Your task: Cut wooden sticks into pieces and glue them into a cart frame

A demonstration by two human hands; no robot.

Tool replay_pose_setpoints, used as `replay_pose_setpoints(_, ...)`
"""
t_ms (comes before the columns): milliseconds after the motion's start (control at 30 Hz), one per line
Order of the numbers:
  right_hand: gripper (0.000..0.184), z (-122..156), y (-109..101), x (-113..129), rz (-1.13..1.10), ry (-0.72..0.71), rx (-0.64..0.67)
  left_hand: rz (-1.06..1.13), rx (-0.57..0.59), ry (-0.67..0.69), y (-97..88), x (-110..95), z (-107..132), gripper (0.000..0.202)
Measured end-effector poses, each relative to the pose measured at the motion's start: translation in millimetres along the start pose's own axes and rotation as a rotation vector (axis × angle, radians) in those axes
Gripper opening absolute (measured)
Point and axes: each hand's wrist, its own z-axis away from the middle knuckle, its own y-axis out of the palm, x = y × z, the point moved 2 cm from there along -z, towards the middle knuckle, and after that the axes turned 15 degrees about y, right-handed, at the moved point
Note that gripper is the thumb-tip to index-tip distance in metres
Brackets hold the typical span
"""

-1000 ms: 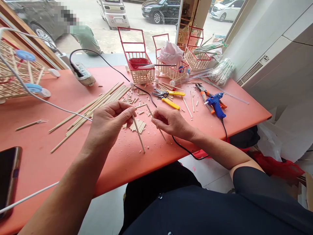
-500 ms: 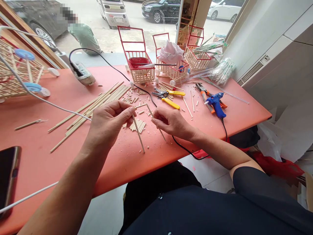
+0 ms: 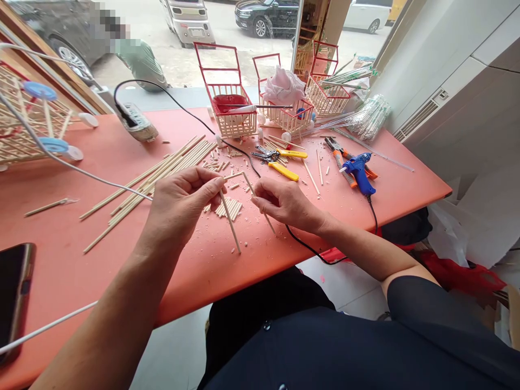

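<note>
Between my hands is a three-sided frame of thin wooden sticks (image 3: pixel 231 223), with a short stick across the top and two longer ones running down toward me. My left hand (image 3: pixel 184 192) pinches its left corner between thumb and fingers. On the right-hand stick, my right hand (image 3: pixel 284 203) has its fingers closed. Just beyond the frame lie short cut sticks (image 3: pixel 229 208) in a row, partly hidden by my left hand. Longer sticks (image 3: pixel 154 187) lie in a bundle to the left. Yellow-handled wire strippers (image 3: pixel 280 161) rest on the table behind my right hand.
On the pink table (image 3: pixel 325 216) a blue glue gun (image 3: pixel 359 172) leans over orange-handled pliers (image 3: pixel 338 157). Small stick carts (image 3: pixel 235 122) stand along the back. A phone (image 3: pixel 14 292) lies at left. Black and white cables (image 3: pixel 101 180) cross the tabletop. Outside, a person (image 3: pixel 140 62) sits.
My hands and the stick frame hold still. Outside the window, the white car at the upper right has moved left.
</note>
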Motion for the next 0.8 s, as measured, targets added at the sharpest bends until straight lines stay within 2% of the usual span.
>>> replay_pose_setpoints(100,0.024,-0.1,0.1,-1.2,0.013,0.016,0.004,0.002,0.008,-0.003,0.6,-0.2,0.1,0.02)
replay_pose_setpoints(367,0.025,0.0,0.5,-0.5,0.006,0.029,0.016,-0.006,-0.006,-0.012,-0.3,1.8,0.0,0.011)
replay_pose_setpoints(800,0.025,0.3,0.7,-1.9,0.012,0.045,0.003,-0.066,0.017,-0.006,-1.1,2.1,0.4,0.015)
